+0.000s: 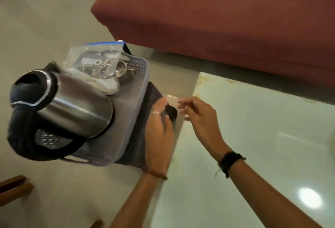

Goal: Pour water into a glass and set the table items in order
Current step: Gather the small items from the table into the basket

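Head view shows a steel kettle [72, 100] with a black lid and handle, stood in a grey perforated basket [139, 75] on the floor, left of a pale glossy table [253, 137]. It is judged heavy if filled, rigid, and smooth-sided enough to slip; the black loop handle at its near left side is judged the right place to take hold, with the body left alone in case it is warm. Behind it in the basket a clear zip bag [94, 60] with a blue seal is seen, with small metal cups [121, 70] beside and partly under it; the bag would be light and limp, the cups light and stiff.

Between the basket and the table's left edge, a small clear item [172, 100] is held up between both hands. It is blurred and nearly transparent, so whether it is a glass or a plastic piece cannot be told; if glass, it is judged fragile and slippery and best gripped round its side wall. The left hand [159, 128] is held with fingers fairly straight against the item's left side, a ring on one finger. The right hand [197, 117] is curled, its fingertips [182, 105] pinching the item's right edge. A dark object [171, 113] is seen just below the item; what it is cannot be told.
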Demonstrator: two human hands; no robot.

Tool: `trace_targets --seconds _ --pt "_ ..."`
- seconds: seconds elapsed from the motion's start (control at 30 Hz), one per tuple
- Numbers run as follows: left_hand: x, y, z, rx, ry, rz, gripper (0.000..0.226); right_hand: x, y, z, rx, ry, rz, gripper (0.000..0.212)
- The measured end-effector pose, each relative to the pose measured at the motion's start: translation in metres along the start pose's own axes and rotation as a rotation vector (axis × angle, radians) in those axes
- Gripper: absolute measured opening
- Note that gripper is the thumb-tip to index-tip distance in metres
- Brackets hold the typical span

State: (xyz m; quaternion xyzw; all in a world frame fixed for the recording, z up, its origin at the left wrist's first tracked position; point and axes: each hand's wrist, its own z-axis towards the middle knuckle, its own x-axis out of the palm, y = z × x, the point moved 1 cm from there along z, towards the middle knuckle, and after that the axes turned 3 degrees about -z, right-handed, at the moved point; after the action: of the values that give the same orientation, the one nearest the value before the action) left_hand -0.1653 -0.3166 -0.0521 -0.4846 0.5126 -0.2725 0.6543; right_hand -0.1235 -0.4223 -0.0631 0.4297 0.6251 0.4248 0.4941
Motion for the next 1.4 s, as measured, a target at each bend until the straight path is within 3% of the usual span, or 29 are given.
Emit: trace_targets --seconds 0.33,0.5,0.67,0.9,1.07,1.3,1.4 --pt "0.196 -0.055 -0.2 -0.026 0.623 0.117 0.042 -0.247 -0.111 -0.174 0.362 -0.226 -0.152 0.031" --pt "0.274 -0.079 -0.282 0.005 0.814 0.217 0.042 -0.348 -0.151 -0.252 0.473 -0.304 -0.228 0.03" --pt "0.321 -0.086 -0.333 -0.004 0.829 0.335 0.033 -0.413 -0.186 -0.306 0.589 -0.4 -0.209 0.021" --pt "0.376 -0.086 -0.363 -0.212 0.857 0.433 0.027 -0.472 -0.232 -0.355 0.768 -0.536 -0.36 0.015" --pt "0.411 -0.087 -0.376 -0.257 0.868 0.619 0.046 -0.495 -0.258 -0.376 0.834 -0.397 -0.569 0.022" --pt "0.417 -0.084 -0.388 -0.228 0.767 0.57 0.016 -0.492 -0.276 -0.376 0.752 -0.279 -0.832 0.014" --pt "0.41 -0.082 -0.387 -0.295 0.768 0.5 0.016 -0.492 -0.277 -0.376 0.729 -0.255 -0.885 0.012"
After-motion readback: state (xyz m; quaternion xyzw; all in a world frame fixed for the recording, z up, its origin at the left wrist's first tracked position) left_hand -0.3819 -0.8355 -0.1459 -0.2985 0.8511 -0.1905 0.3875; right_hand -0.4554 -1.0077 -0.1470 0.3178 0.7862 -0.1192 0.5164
